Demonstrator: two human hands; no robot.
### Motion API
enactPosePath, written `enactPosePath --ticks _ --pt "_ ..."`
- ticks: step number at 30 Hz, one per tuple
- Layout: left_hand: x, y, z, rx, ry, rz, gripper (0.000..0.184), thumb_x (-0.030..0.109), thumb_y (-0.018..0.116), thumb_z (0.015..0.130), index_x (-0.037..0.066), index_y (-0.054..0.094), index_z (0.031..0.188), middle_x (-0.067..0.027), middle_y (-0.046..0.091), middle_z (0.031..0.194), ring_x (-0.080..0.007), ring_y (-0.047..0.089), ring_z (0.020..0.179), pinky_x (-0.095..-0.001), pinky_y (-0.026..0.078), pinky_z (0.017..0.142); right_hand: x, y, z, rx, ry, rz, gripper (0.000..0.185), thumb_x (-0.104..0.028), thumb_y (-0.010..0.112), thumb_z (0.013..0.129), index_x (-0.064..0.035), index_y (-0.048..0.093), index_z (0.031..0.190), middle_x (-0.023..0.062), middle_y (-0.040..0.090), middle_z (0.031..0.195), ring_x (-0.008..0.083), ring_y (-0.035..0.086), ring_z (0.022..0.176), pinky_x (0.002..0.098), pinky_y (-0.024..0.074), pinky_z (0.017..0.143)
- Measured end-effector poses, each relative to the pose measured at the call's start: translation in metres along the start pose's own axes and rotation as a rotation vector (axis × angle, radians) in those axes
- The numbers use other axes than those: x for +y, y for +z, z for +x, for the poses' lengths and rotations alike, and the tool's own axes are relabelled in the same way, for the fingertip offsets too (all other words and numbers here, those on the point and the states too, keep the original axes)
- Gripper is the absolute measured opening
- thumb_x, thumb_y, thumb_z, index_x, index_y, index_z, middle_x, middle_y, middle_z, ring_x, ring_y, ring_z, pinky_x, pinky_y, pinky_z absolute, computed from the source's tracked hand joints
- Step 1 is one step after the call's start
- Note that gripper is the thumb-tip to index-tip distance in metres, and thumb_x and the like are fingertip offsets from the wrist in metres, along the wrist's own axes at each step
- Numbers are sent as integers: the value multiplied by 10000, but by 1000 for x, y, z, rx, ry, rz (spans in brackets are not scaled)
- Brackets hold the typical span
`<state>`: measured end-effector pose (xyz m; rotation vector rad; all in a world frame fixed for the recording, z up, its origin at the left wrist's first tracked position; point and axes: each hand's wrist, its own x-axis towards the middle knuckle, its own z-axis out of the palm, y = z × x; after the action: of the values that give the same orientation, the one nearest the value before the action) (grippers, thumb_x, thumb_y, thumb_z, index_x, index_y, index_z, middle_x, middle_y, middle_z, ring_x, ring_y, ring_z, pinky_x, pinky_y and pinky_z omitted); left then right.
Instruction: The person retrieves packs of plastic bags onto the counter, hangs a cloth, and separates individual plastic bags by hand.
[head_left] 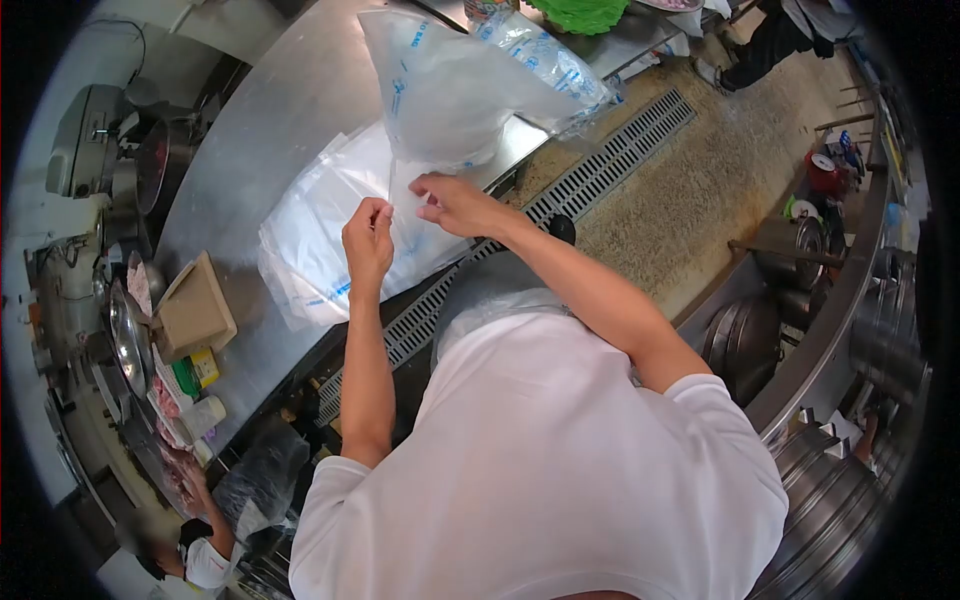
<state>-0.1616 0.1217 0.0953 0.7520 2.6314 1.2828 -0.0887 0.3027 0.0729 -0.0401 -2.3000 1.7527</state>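
My left hand (368, 240) pinches the edge of a translucent plastic bag (440, 95) between thumb and fingertips. That bag has blue print and stands up, partly spread, over the steel table. Just to the right, my right hand (455, 205) is beside the bag's lower edge, thumb and fingers bent but apart, with nothing visible between them. Beneath both hands lies a flat stack of similar plastic bags (325, 225) on the table.
The steel table (235, 170) carries a cardboard box (198, 308) at left and a bundle of packed bags (555, 65) at the back. Green plastic (580, 12) is beyond. A floor drain grate (620, 150) runs alongside. Another person's hand (185, 475) is at lower left; another person's leg (765, 50) shows upper right.
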Motion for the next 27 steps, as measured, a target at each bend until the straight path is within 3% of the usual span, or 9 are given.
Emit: enactPosePath --ticks 2,4,7,13,17,20,23,26,27 --pt "8 -2 -4 65 -53 -41 194 180 586 952 -8 633 943 -55 626 716 -130 545 594 -284 443 562 0 -2 18 -291 125 10 149 -133 654 826 13 661 797 148 680 724 293 666 696 398 507 671" --pt "16 -6 -6 165 -234 -152 221 197 577 968 -15 638 983 -60 643 746 -125 561 605 -273 455 551 -7 5 22 -235 84 3 153 -132 660 815 14 646 774 141 668 687 282 653 659 391 502 646" --pt "38 -23 -15 117 -507 -425 249 216 568 983 -17 640 1031 -48 639 769 -98 567 640 -238 480 556 -26 10 23 -206 113 72 157 -135 667 801 16 640 766 138 659 670 252 642 633 374 492 613" --pt "31 -22 -23 -54 -428 -552 222 204 590 965 -4 666 959 -29 642 814 -81 562 700 -229 479 581 -36 20 11 -234 178 197 138 -104 680 768 12 613 735 109 639 643 185 630 620 337 472 566" --pt "17 -19 -21 122 -322 -505 191 164 574 975 -4 639 912 -21 653 807 -55 560 712 -207 459 679 -24 19 2 -138 267 287 117 -51 663 824 -5 580 756 48 618 650 107 575 587 285 469 553" --pt "10 -13 -19 97 -347 -527 194 168 585 974 -4 629 898 -21 653 808 -53 559 711 -214 467 654 -24 8 -10 -141 321 402 99 -49 646 846 4 592 782 40 612 648 108 577 586 276 478 560" --pt "12 -12 -19 133 -352 -553 211 198 613 973 6 616 887 -27 646 807 -65 555 704 -225 474 621 -14 -14 -25 -179 284 186 135 -88 628 891 5 600 797 40 614 654 108 574 576 280 476 544" --pt "13 -17 -17 263 -328 -556 213 205 616 976 15 600 882 -25 633 795 -68 544 691 -227 475 624 9 -45 -37 -32 519 140 181 -150 611 929 10 626 845 52 608 647 109 558 548 286 465 518" --pt "10 -19 -14 307 -325 -569 210 203 614 976 16 597 881 -25 631 794 -69 543 690 -225 475 627 25 -56 -38 71 492 -17 207 -181 637 911 2 641 813 103 644 687 194 601 588 343 488 577"
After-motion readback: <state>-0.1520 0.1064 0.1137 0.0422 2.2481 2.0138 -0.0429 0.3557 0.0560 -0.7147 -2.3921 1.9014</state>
